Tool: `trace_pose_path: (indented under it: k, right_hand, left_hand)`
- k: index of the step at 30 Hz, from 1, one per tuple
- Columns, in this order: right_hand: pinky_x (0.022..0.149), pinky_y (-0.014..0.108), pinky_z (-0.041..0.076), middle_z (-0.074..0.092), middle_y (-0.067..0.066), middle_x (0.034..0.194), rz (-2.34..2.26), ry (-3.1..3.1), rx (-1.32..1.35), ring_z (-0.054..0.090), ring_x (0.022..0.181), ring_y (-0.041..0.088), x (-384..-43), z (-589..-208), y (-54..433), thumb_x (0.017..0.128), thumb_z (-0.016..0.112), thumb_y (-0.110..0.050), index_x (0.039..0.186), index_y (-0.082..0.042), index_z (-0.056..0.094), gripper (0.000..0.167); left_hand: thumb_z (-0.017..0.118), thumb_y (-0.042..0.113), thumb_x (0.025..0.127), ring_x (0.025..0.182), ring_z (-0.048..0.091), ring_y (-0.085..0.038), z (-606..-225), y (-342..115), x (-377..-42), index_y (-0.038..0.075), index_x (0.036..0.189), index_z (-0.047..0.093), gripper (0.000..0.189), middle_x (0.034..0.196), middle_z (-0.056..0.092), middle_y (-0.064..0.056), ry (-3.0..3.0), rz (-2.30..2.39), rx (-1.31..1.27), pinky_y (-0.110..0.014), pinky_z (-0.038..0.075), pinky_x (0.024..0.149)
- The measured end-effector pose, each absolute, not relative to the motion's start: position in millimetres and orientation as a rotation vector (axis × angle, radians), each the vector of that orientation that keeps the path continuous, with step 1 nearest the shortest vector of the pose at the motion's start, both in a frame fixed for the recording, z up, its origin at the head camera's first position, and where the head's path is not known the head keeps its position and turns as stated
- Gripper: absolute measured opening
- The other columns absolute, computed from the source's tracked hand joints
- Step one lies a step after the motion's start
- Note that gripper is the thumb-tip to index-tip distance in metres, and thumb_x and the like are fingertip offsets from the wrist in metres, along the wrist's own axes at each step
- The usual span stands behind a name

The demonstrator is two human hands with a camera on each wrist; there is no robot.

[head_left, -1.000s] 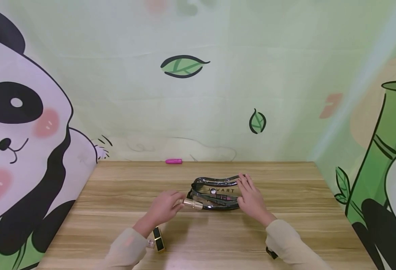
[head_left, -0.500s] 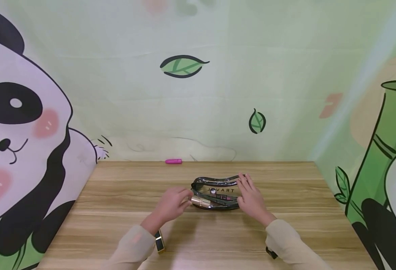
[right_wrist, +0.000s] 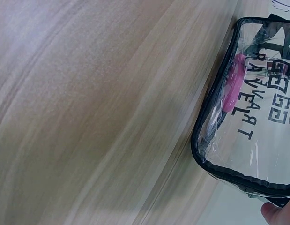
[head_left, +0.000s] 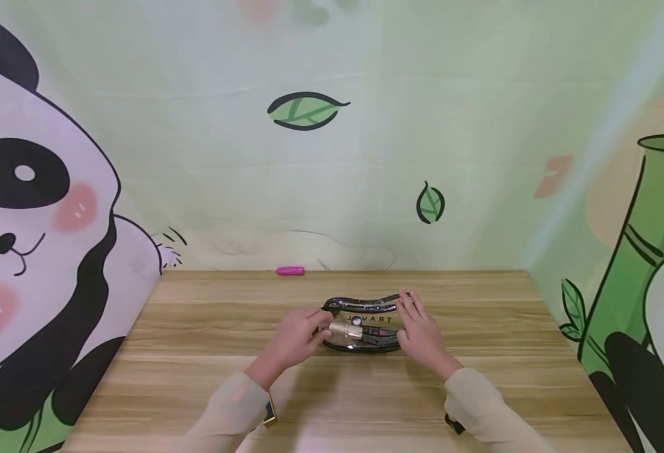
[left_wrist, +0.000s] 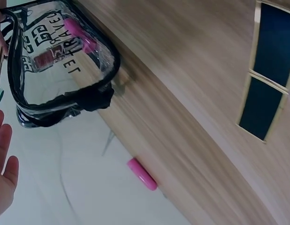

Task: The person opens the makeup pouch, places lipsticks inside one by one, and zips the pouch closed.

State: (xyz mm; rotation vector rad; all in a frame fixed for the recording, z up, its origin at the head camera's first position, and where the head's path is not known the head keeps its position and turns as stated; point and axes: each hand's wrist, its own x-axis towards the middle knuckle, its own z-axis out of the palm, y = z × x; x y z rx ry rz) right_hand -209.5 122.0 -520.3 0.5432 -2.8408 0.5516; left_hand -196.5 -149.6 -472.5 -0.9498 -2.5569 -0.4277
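The left hand [head_left: 298, 340] pinches a gold tube [head_left: 344, 329] between thumb and fingers; the tube points away from it toward the right hand [head_left: 422, 330], at the mouth of a clear pouch [head_left: 362, 308] with black edging. Whether the tube's tip is above the opening or inside it is hard to tell.

The right hand rests on the pouch end nearest to it, fingers at the far rim and thumb at the near one; whether they curl round the edge cannot be told. The pouch sits on the tabletop [head_left: 196, 327] between the two hands, dark lettering on its wall. Inside it, to the left of the right hand, lie a pink item [right_wrist: 234, 83] and a small dark red one [left_wrist: 43, 61].

Beyond the left hand, at the tabletop's far edge, lies a pink tube [head_left: 290, 271]. Closer to the person than the left hand, a black-and-gold case [left_wrist: 275, 47] lies partly behind the left sleeve [head_left: 232, 406] in the head view.
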Motion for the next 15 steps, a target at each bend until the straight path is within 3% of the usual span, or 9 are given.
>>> trace_pose_path:
  k: [15]
  right_hand:
    - [0.104, 0.047, 0.025, 0.021, 0.012, 0.146, 0.547, -2.836, 0.561, 0.013, 0.135, 0.032, -211, -521, 123, 0.079, 0.043, -0.010, 0.133, 0.003, 0.034, 0.056]
  left_hand:
    - [0.062, 0.026, 0.081, 0.094, 0.058, -0.015, -476, -118, -213, 0.015, 0.100, 0.062, 0.022, 0.098, 0.064, 0.003, -2.600, -0.355, -0.909, -0.032, 0.043, 0.087]
